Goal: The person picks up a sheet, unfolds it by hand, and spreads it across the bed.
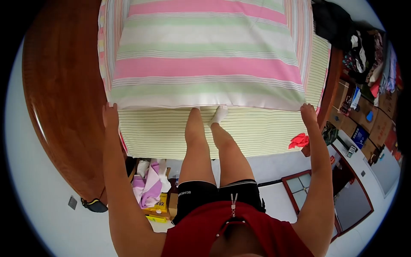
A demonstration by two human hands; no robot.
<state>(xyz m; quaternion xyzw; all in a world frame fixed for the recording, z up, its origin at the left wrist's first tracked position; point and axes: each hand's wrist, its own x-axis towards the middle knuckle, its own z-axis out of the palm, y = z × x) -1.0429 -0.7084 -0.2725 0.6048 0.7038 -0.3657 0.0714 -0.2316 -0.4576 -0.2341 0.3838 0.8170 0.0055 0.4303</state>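
Observation:
A bed sheet (205, 66) with pink, pale green and white stripes spreads out ahead of me, its near edge running straight between my hands. My left hand (110, 113) is closed on the near left corner, beside the wooden headboard. At the near right corner, my right hand (308, 113) has its fingers closed on the same edge. Underneath lies a pale yellow mattress cover (158, 132) with thin dark lines, bare at the near end. My feet are on the bed, and a white sock (219, 115) shows just at the sheet's edge.
The brown headboard (64, 85) rises at the left. A small red cloth (299, 140) lies near the right bed edge. Cardboard boxes (364, 109) and piled clothes (364, 55) stand at the right. Purple and white cloth (150, 184) sits below the bed's near edge.

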